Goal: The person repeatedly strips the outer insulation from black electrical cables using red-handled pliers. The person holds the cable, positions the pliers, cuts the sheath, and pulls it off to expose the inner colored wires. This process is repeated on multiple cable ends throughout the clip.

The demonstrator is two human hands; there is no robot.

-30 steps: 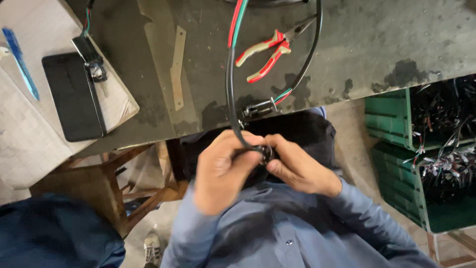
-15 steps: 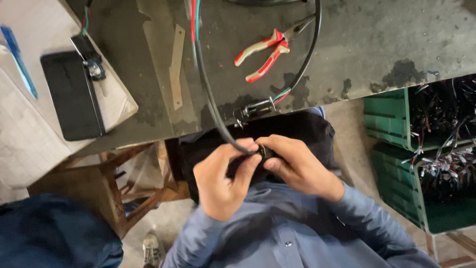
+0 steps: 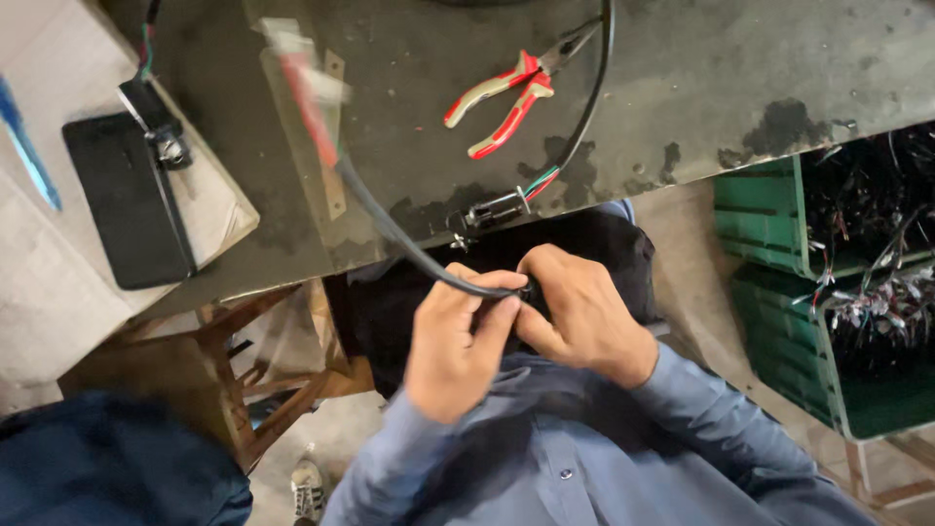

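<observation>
Swung further left since half a second ago: black cable (image 3: 409,244), its far end with red and green cores (image 3: 307,97) now blurred over the left part of the dark workbench (image 3: 701,68). Earlier, rose almost straight up from the hands toward the top edge.

Head view, looking down. Held together over the lap, just below the bench edge: left hand (image 3: 456,341) and right hand (image 3: 582,317), fingertips meeting on the near end of the black cable. Left thumb and fingers pinched on the cable where it bends into the hands; right fingers closed round a small dark part at the cable's end, too hidden to name. Blue sleeves and blue shirt (image 3: 575,458) below, dark cloth under the hands.

On the bench, above the hands: red-and-cream pliers (image 3: 511,93), jaws toward the upper right, lying just beside a second black cable (image 3: 594,107). Runs down from the top edge to the bench's near rim, that second cable, ending in bared red and green wires at a small metal clip (image 3: 492,209). Well apart from both hands, the pliers.

Left side: flat black pad (image 3: 127,200) on a pale cardboard box (image 3: 58,263), a blue pen (image 3: 29,156) near the edge. Below, a wooden stool (image 3: 185,375).

Right side, on the floor: green crates (image 3: 769,253) full of tangled wire harnesses (image 3: 877,292).
</observation>
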